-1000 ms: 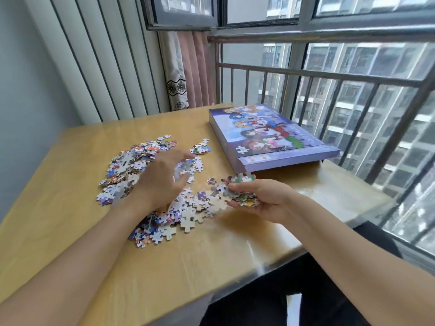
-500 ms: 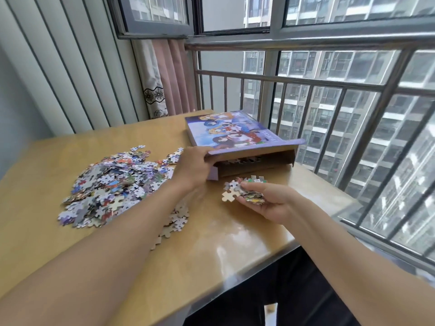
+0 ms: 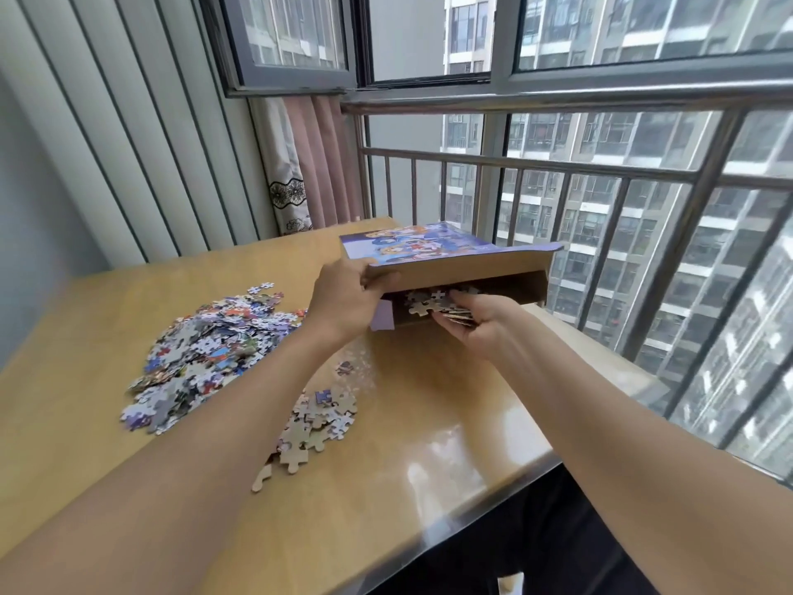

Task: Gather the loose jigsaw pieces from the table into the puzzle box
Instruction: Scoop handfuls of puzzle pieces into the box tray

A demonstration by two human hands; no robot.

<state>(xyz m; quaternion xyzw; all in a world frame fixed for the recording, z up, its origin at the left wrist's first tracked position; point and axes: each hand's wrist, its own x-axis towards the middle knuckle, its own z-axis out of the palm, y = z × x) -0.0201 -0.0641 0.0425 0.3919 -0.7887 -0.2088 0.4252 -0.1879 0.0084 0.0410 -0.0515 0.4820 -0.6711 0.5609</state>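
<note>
The purple puzzle box [image 3: 528, 287] stands at the table's far right with its picture lid [image 3: 429, 246] tilted up at the near edge. My left hand [image 3: 347, 294] grips the lid's near left corner and holds it raised. Under the lid, at the box opening, my right hand [image 3: 472, 322] cups a handful of jigsaw pieces [image 3: 433, 304]. A large heap of loose pieces [image 3: 206, 350] lies on the table to the left. A smaller cluster of pieces [image 3: 317, 423] lies near my left forearm, partly hidden by it.
The wooden table [image 3: 386, 487] ends in a metal-trimmed front edge close to me. A metal railing [image 3: 600, 173] and windows run along the right and far side, just behind the box. A pink curtain [image 3: 317, 165] hangs at the far corner.
My left hand left the piece heap, took the lid's corner and lifted it higher. My right hand carried its handful forward from the table's middle into the box opening.
</note>
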